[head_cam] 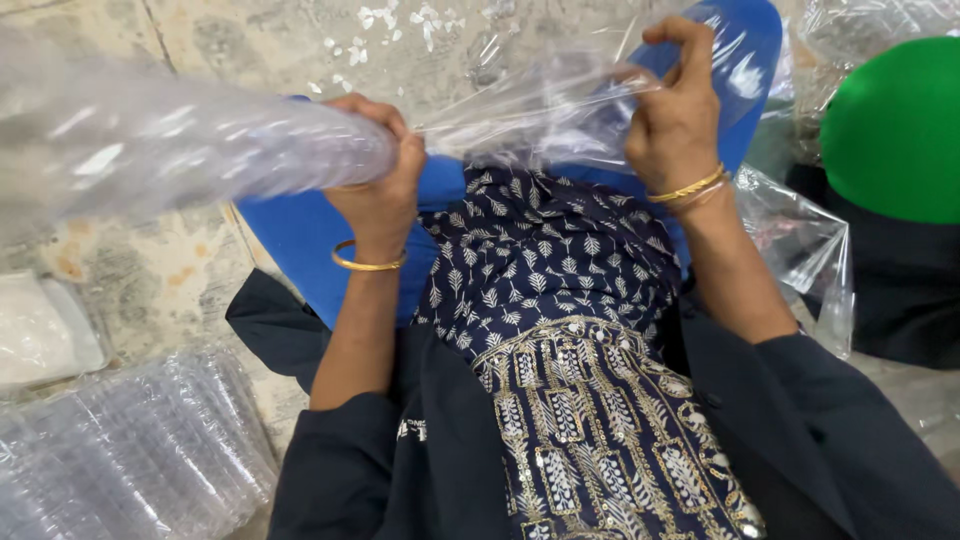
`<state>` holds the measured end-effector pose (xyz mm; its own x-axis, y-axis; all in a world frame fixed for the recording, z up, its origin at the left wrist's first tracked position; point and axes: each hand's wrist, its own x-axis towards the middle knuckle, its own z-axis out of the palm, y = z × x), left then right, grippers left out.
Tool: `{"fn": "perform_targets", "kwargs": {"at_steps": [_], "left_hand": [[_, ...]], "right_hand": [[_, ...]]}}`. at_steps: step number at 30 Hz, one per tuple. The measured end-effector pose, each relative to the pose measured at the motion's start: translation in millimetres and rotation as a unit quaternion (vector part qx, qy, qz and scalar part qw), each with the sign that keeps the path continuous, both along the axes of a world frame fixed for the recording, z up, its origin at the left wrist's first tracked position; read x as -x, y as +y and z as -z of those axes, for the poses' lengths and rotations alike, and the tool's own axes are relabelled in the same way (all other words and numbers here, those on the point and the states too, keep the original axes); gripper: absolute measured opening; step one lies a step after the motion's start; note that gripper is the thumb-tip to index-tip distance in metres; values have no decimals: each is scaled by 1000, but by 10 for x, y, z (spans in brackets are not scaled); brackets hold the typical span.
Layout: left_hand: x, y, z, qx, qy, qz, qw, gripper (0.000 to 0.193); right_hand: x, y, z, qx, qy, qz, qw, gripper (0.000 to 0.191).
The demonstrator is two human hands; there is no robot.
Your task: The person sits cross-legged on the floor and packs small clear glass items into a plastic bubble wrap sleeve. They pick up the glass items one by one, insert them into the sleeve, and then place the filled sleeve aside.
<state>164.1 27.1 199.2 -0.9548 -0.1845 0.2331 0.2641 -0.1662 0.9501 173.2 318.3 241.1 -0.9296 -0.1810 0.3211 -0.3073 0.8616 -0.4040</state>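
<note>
Worn, blotchy stone flooring (pixel 150 270) lies beneath the scene, with a blue plastic sheet (pixel 300 235) spread on it. A long bundle of clear plastic wrapped in crinkled transparent film (pixel 180 150) is held up above the person's lap, stretching from the upper left toward the middle, its loose film end (pixel 545 105) fanning to the right. The left hand (pixel 385 170) is clenched tight around the bundle's neck. The right hand (pixel 675 110) has its fingers curled shut, pinching the loose film. Gold bangles ring both wrists. Below sits patterned navy fabric (pixel 550 270). Stacked clear plastic lids (pixel 130 460) rest at lower left; a green rounded object (pixel 895 130) sits at right.
</note>
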Motion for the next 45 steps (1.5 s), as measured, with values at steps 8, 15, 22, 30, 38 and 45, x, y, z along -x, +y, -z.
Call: {"fn": "perform_targets", "kwargs": {"at_steps": [8,15,22,30,38,45], "left_hand": [[-87,-362,-151,402,-101,75,907,30],[-172,-311,-24,355,-86,108,924,50],[-183,-164,37,253,-112,128,952,29],[-194,-11,224,426,-74,88,897,28],[-703,182,480,566,16,-21,824,44],[-608,-488,-689,312,-47,546,776,25]], "right_hand": [[255,89,-166,-14,46,-33,998,60],[203,-977,-323,-53,-59,-321,944,114],[252,-1080,-287,-137,-85,-304,939,116],[-256,-1796,103,100,-113,-551,821,124],[-333,-1735,123,200,-102,-609,761,77],[374,-1058,885,69,-192,-285,936,72]]}}
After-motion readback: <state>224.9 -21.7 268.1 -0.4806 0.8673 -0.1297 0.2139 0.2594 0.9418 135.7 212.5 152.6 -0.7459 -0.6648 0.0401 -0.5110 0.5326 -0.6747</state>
